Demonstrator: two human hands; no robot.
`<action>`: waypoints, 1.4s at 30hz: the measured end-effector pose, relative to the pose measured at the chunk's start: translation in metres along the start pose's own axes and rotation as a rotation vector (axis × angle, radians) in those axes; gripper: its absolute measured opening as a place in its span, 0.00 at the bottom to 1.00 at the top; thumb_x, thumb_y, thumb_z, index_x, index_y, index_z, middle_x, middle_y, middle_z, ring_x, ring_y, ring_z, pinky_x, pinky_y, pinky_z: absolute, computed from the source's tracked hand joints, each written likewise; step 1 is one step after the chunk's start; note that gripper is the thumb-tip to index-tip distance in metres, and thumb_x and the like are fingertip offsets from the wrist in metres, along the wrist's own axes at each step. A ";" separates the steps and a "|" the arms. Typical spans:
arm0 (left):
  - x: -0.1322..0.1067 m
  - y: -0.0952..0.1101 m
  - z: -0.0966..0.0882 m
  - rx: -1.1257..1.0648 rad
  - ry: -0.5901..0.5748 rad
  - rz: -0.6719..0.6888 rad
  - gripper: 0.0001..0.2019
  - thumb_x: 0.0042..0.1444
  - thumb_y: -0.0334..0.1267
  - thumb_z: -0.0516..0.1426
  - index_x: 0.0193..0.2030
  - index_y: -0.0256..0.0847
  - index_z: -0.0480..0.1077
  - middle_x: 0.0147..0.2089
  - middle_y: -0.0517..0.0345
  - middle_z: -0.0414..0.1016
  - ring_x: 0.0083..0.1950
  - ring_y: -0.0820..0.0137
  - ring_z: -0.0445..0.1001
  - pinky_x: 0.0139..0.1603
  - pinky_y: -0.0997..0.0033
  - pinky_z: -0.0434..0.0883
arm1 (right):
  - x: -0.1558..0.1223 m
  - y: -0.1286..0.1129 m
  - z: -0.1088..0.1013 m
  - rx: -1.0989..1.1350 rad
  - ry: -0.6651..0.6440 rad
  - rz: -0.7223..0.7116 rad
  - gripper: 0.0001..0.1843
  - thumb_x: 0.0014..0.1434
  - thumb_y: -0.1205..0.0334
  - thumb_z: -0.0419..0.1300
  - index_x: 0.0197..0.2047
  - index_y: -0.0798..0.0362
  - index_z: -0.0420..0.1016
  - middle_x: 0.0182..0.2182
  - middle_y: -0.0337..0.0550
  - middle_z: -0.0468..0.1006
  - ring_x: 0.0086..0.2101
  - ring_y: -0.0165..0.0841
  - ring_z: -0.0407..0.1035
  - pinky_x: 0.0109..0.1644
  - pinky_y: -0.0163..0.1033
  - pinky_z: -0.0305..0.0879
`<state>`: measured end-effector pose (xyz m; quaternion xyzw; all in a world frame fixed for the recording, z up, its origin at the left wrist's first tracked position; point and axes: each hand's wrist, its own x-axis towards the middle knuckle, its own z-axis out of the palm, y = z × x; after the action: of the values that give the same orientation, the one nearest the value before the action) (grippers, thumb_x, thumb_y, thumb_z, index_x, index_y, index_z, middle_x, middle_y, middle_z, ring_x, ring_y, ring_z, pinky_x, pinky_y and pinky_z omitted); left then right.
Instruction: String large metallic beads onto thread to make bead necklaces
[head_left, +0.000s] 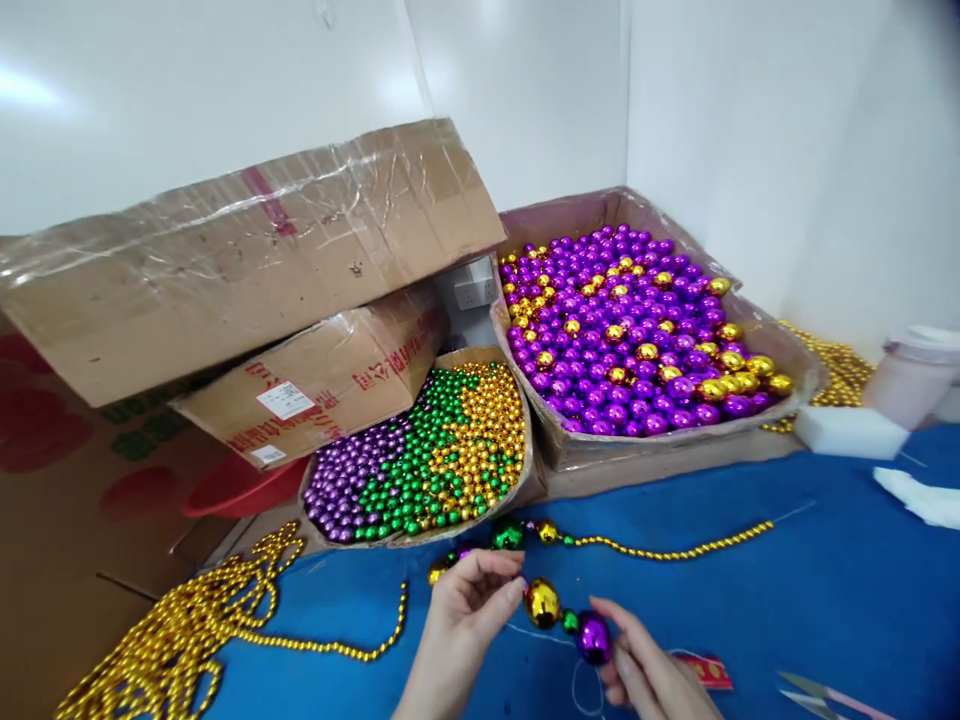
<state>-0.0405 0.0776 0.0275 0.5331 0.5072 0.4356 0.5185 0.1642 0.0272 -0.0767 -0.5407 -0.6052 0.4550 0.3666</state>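
Observation:
In the head view, a strand of large gold, green and purple beads (pixel 541 603) stretches between my two hands over the blue tabletop (pixel 697 585). My left hand (pixel 480 605) is closed, its thumb and index finger pinching a small purple bead beside the large gold one. At the strand's other end, my right hand (pixel 637 660) closes its fingers against a large purple bead (pixel 594 638). A small green bead (pixel 570 621) sits between the gold and purple ones. Behind my left hand, the strand continues past a large green bead (pixel 508 534) into a thin gold bead chain (pixel 667 553).
Small purple, green and gold beads fill a carton (pixel 536 480) ahead; a larger box (pixel 570 455) behind it holds purple and gold balls. Gold bead chains (pixel 165 640) pile up at left. Scissors (pixel 825 692), a red packet (pixel 705 671) and a white foam block (pixel 851 432) lie right.

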 end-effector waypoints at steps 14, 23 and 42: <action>0.000 0.061 0.026 0.206 -0.038 0.292 0.03 0.51 0.36 0.62 0.31 0.40 0.77 0.34 0.52 0.79 0.34 0.65 0.74 0.35 0.73 0.69 | 0.019 -0.061 -0.036 -0.212 -0.010 -0.363 0.20 0.66 0.62 0.46 0.60 0.48 0.61 0.53 0.47 0.71 0.52 0.36 0.67 0.55 0.41 0.63; -0.002 0.041 0.032 -0.054 0.070 0.290 0.09 0.54 0.37 0.60 0.43 0.42 0.73 0.46 0.51 0.77 0.40 0.63 0.75 0.40 0.68 0.73 | 0.026 -0.065 -0.022 -0.071 -0.055 -0.323 0.16 0.68 0.57 0.45 0.44 0.51 0.72 0.30 0.39 0.75 0.25 0.27 0.69 0.28 0.31 0.64; 0.002 -0.067 0.009 1.105 -0.350 0.428 0.24 0.61 0.48 0.49 0.60 0.40 0.60 0.40 0.45 0.76 0.40 0.56 0.73 0.48 0.53 0.66 | 0.001 -0.096 -0.101 0.337 0.532 -0.304 0.11 0.65 0.53 0.51 0.43 0.48 0.69 0.19 0.31 0.58 0.21 0.26 0.56 0.24 0.33 0.53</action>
<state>-0.0374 0.0755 -0.0402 0.8763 0.4473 0.1088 0.1423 0.2276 0.0435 0.0460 -0.4760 -0.4785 0.3317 0.6591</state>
